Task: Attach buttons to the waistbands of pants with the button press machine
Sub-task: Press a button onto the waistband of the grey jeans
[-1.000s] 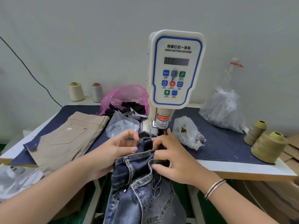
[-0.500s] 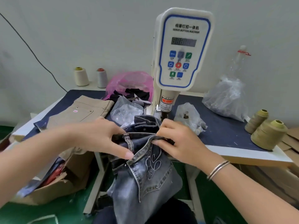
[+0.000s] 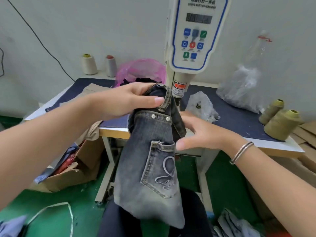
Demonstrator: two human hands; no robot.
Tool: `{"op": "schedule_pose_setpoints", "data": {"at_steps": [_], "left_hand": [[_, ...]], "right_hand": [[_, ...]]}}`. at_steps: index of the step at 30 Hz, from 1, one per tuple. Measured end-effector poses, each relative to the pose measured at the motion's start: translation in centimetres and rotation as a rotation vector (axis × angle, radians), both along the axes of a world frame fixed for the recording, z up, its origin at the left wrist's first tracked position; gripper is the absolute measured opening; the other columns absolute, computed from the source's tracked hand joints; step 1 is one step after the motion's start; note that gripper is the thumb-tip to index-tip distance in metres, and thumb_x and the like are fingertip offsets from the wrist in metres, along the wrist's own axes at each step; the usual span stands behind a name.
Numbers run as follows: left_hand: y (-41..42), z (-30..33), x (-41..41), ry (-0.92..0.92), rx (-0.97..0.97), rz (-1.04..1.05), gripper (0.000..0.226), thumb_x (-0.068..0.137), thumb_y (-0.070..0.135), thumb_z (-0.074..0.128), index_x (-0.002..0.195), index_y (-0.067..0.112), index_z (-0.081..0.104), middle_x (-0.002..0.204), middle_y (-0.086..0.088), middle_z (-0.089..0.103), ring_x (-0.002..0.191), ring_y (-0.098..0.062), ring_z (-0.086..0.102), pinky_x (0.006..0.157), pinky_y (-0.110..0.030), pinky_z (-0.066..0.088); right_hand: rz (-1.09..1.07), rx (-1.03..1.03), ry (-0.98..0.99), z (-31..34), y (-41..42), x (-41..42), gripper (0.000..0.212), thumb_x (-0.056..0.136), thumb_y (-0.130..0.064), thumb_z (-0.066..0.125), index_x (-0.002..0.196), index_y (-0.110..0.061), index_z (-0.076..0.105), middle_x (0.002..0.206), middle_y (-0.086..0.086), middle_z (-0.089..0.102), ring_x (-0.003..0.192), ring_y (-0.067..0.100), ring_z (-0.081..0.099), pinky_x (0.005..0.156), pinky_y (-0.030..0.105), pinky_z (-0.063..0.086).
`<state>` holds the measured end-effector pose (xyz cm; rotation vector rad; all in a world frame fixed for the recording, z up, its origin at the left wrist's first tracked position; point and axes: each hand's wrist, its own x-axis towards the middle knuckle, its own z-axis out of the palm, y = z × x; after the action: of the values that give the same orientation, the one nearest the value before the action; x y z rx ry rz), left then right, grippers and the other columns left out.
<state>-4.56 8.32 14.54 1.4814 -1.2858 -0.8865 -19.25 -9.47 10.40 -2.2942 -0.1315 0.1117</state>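
Observation:
A pair of faded blue jeans (image 3: pixel 148 161) hangs in front of the table edge, back pocket with stitched pattern facing me. Two metal studs (image 3: pixel 160 117) show along a seam near the top. My left hand (image 3: pixel 130 100) grips the waistband at the top, thumb lying across a belt loop. My right hand (image 3: pixel 201 134) is beside the jeans on their right, fingers straight and spread, holding nothing; whether it touches the fabric is unclear. The white button press machine (image 3: pixel 196 38) with its blue-edged control panel stands just behind the jeans, its press head partly hidden by the waistband.
On the blue-covered table (image 3: pixel 230 117) lie clear plastic bags (image 3: pixel 201 105), a pink bag (image 3: pixel 142 69), beige pants (image 3: pixel 95 88) at left, and thread cones at the back left (image 3: pixel 89 64) and right (image 3: pixel 282 125). A cardboard box (image 3: pixel 71 170) sits on the green floor.
The jeans were lifted off the machine and now hang from my left hand. My right hand let go of the waistband and opened beside them. The view dropped lower.

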Motion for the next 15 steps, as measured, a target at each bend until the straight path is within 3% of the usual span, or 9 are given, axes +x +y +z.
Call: {"op": "schedule_pose_setpoints", "data": {"at_steps": [3,5,7,8,10,11,12,15], "left_hand": [[-0.1,0.1,0.4,0.124,-0.016,0.035,0.019,0.081,0.027,0.06,0.096,0.022,0.071,0.091,0.001,0.074,0.084,-0.011,0.07,0.069,-0.023,0.055],[0.1,0.1,0.7,0.135,0.031,0.001,0.013,0.076,0.028,0.07,0.087,0.023,0.075,0.088,-0.002,0.074,0.079,-0.013,0.071,0.065,-0.024,0.056],[0.7,0.1,1.0,0.099,0.11,-0.055,0.024,0.066,0.035,0.073,0.086,0.021,0.076,0.086,0.0,0.074,0.08,-0.014,0.072,0.066,-0.022,0.056],[1.1,0.0,1.3,0.064,0.156,-0.077,0.033,0.064,0.039,0.073,0.09,0.019,0.076,0.088,0.002,0.074,0.083,-0.013,0.071,0.069,-0.021,0.056],[2.0,-0.1,1.4,0.005,0.29,-0.154,0.061,0.059,0.047,0.081,0.107,0.01,0.07,0.103,-0.003,0.074,0.097,-0.021,0.07,0.08,-0.027,0.056],[2.0,-0.3,1.5,0.012,0.35,-0.198,0.074,0.055,0.052,0.086,0.11,0.005,0.068,0.108,-0.009,0.072,0.101,-0.026,0.069,0.082,-0.031,0.056],[1.9,-0.7,1.7,0.046,0.381,-0.218,0.076,0.051,0.051,0.089,0.107,0.003,0.069,0.105,-0.012,0.073,0.099,-0.028,0.069,0.078,-0.03,0.057],[0.9,-2.6,2.6,0.148,0.377,-0.052,0.048,0.033,0.022,0.088,0.078,0.011,0.075,0.071,-0.004,0.074,0.095,-0.03,0.068,0.061,-0.02,0.055]], "right_hand": [[0.041,0.128,0.13,-0.5,1.4,-0.4,0.069,0.067,-0.041,0.08,0.127,-0.032,0.049,0.132,-0.009,0.057,0.126,0.011,0.051,0.101,0.034,0.045],[0.068,0.143,0.217,-1.3,2.2,-0.4,0.036,0.078,-0.023,0.077,0.102,-0.043,0.059,0.103,-0.022,0.068,0.098,-0.004,0.063,0.079,0.016,0.051],[0.093,0.075,0.241,-1.0,1.8,-0.7,0.018,0.083,-0.022,0.073,0.079,-0.039,0.066,0.076,-0.02,0.068,0.072,-0.002,0.064,0.066,0.014,0.046],[0.074,0.08,0.229,-0.4,1.4,-1.2,0.01,0.081,-0.026,0.074,0.081,-0.035,0.069,0.076,-0.014,0.07,0.072,0.004,0.065,0.069,0.017,0.047],[0.028,0.225,0.162,0.6,0.1,-2.2,0.023,0.075,-0.031,0.075,0.096,-0.024,0.073,0.09,0.0,0.073,0.084,0.019,0.069,0.078,0.025,0.048],[0.032,0.344,0.115,0.9,-0.5,-2.5,0.027,0.073,-0.028,0.073,0.1,-0.024,0.073,0.094,0.0,0.073,0.088,0.018,0.069,0.079,0.024,0.049],[0.036,0.465,0.062,1.1,-0.6,-2.8,0.029,0.073,-0.023,0.072,0.101,-0.026,0.074,0.096,-0.003,0.074,0.09,0.014,0.069,0.079,0.022,0.05],[-0.053,0.697,-0.018,-1.0,-1.0,-2.2,0.029,0.071,-0.02,0.07,0.098,-0.027,0.075,0.095,-0.003,0.074,0.088,0.013,0.07,0.075,0.023,0.054]]}}
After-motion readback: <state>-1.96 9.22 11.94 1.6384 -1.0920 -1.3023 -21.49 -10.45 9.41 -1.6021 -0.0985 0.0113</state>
